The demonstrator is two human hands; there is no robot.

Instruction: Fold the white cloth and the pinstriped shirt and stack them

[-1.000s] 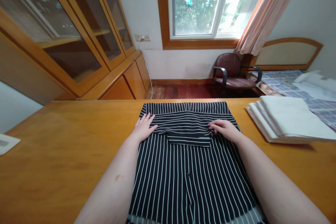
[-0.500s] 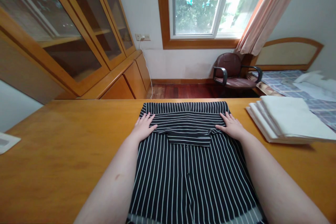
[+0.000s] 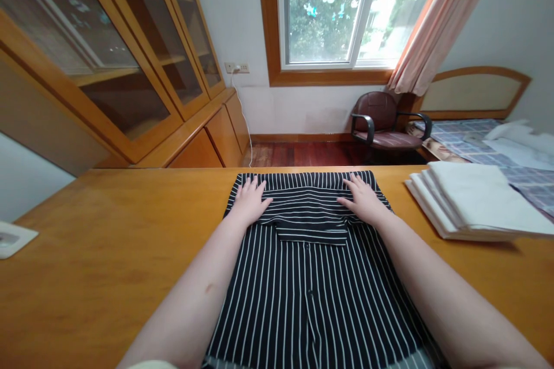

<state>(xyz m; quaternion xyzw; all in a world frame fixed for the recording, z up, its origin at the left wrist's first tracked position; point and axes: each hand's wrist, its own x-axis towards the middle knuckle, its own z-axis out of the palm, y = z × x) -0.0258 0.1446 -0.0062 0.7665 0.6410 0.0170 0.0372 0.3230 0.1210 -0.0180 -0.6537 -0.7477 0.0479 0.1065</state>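
Observation:
A black shirt with thin white stripes (image 3: pixel 309 288) lies flat on the wooden table (image 3: pixel 108 253), its far end folded over with the sleeves crossing. My left hand (image 3: pixel 251 202) rests palm down on the left part of that folded section, fingers spread. On the right part of the fold lies my right hand (image 3: pixel 362 199), also flat with fingers apart. Neither hand grips the cloth. A row of buttons runs down the shirt's middle toward me.
A stack of folded white cloths (image 3: pixel 471 202) sits at the table's right edge. A white object (image 3: pixel 11 237) lies at the far left edge. Beyond the table are glass-door cabinets (image 3: pixel 130 57), a window, a brown armchair (image 3: pixel 381 124) and a bed (image 3: pixel 497 138).
Both hands slid away from me along the folded part, toward the shirt's far edge. The right hand went from a curled pinch near the fold's centre to lying flat. The camera tilted slightly.

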